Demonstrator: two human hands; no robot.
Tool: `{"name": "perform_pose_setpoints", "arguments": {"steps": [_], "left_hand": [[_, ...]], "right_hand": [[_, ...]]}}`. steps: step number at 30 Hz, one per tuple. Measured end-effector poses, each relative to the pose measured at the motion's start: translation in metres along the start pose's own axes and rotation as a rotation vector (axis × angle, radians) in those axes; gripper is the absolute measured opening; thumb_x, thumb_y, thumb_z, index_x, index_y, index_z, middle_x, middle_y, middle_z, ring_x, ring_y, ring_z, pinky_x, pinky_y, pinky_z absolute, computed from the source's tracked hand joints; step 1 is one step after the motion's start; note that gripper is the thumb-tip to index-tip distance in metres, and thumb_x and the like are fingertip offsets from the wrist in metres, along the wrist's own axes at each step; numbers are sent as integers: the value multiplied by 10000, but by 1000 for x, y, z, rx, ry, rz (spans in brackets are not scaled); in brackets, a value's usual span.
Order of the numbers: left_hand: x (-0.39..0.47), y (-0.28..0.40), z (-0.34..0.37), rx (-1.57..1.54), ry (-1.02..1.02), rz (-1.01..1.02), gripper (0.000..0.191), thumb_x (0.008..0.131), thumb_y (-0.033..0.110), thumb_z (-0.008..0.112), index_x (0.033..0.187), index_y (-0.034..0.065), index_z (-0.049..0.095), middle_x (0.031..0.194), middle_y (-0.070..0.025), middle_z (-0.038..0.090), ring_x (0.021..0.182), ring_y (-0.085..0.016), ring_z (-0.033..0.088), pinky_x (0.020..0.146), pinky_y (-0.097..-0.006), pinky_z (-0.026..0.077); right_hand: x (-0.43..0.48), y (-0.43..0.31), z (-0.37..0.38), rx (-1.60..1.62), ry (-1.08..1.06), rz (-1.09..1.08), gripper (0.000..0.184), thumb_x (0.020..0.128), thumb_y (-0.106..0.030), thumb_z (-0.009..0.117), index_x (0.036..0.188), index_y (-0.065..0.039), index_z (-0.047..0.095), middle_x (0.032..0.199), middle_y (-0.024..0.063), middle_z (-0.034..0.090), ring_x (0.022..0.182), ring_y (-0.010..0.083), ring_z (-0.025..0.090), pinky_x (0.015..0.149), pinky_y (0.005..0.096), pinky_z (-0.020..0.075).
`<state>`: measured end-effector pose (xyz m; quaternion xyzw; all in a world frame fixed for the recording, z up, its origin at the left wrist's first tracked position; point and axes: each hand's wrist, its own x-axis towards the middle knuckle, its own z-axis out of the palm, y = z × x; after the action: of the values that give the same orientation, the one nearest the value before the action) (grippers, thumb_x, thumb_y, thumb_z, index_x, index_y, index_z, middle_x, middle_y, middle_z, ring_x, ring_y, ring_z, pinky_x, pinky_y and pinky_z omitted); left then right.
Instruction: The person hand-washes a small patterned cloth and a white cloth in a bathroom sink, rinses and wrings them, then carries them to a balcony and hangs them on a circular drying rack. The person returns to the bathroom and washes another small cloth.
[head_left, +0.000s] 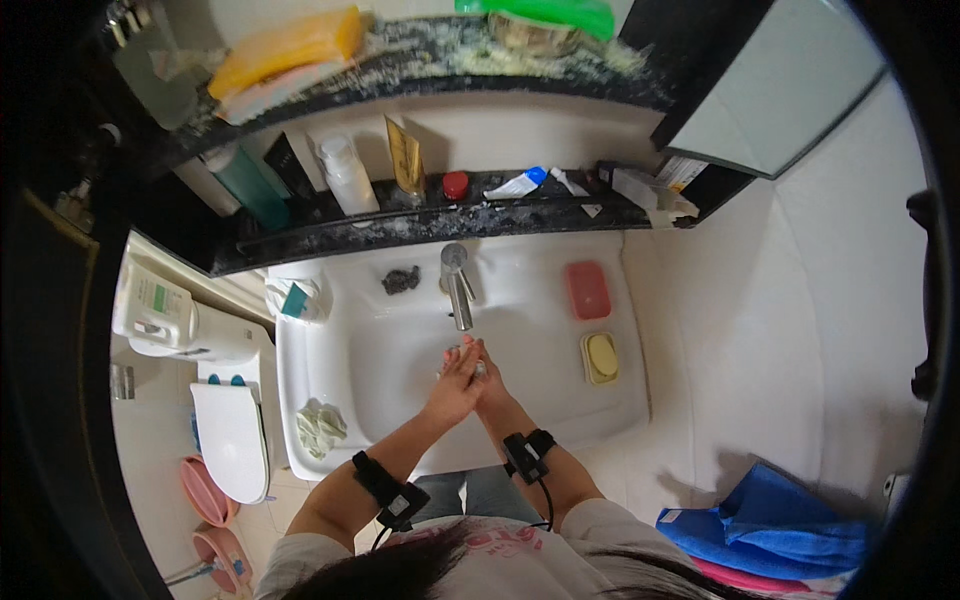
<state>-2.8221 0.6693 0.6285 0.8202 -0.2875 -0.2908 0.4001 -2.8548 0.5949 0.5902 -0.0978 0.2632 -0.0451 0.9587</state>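
Note:
Over the basin of a white ceramic sink (409, 409), my left hand (454, 388) lies across my right hand (491, 381), palms together with the fingers overlapping. Traces of white, possibly lather, show between and beside the fingers; whether anything is held there is hidden. Just beyond my fingertips stands a chrome faucet (457, 289), its spout pointing towards me. To the right on the sink rim sit a pink soap box (588, 290) and a yellow bar of soap (602, 355) in a dish. Both forearms wear black strapped devices with cables.
A dark shelf (420, 225) behind the sink holds a white pump bottle (349, 176), a golden tube (406, 161) and a red-capped jar (455, 185). A crumpled pale cloth (321, 429) lies on the left rim. A toilet (231, 442) stands left; blue towels (765, 525) hang lower right.

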Motion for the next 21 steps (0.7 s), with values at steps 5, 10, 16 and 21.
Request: {"name": "perform_pose_setpoints", "arguments": {"steps": [5, 10, 16, 21], "left_hand": [[-7, 11, -38, 206, 200, -24, 579, 888, 425, 460, 1352, 87, 383, 1412, -172, 335, 1310, -351, 293, 1072, -407, 227], [-19, 26, -52, 120, 123, 122, 580, 877, 425, 475, 1332, 70, 413, 1391, -202, 353, 1270, -345, 362, 1043, -417, 286], [-28, 54, -69, 138, 118, -64, 639, 834, 443, 550, 1337, 75, 411, 1393, -197, 352, 1302, -344, 312, 1058, -396, 267], [-37, 55, -69, 434, 245, 215, 522, 872, 344, 517, 1303, 59, 443, 1385, -188, 369, 1271, -351, 359, 1017, -455, 320]], "right_hand": [[4, 21, 7, 175, -372, -2, 315, 891, -408, 517, 1140, -214, 515, 1170, -3, 526, 1112, 182, 485, 974, 392, 381], [-13, 14, 39, 216, -601, 115, 269, 920, -315, 484, 1162, -204, 518, 1185, 24, 536, 1132, 200, 474, 975, 400, 374], [-12, 17, 48, 86, -497, 140, 332, 950, -343, 394, 1228, -193, 496, 1255, 73, 501, 1141, 232, 479, 968, 415, 385], [-30, 8, 59, 142, -502, 119, 358, 966, -355, 352, 1235, -163, 489, 1267, 69, 498, 1151, 241, 477, 964, 416, 389]]}}
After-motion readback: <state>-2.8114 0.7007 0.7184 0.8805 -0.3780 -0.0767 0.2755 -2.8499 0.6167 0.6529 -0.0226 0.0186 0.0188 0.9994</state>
